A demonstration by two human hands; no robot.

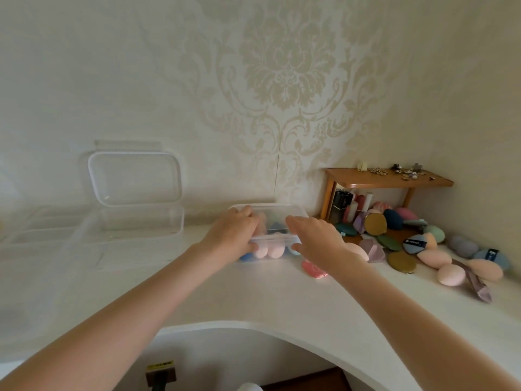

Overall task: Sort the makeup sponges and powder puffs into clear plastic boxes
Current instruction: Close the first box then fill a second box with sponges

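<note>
A small clear plastic box (277, 212) stands on the white counter by the wall, holding several pink and blue makeup sponges (275, 248). My left hand (232, 235) grips its left end. My right hand (315, 239) rests on its right front corner, thumb against the near wall. A pile of sponges and powder puffs (406, 241) in pink, green, mustard, blue and lilac lies to the right. A pink puff (313, 270) sits just under my right wrist.
A larger clear box (141, 224) with its lid (134, 177) propped open stands at the left, beside more clear trays (42, 230). A small wooden shelf (386, 179) with trinkets and bottles below is at the back right. The counter's curved front edge (253, 324) is near me.
</note>
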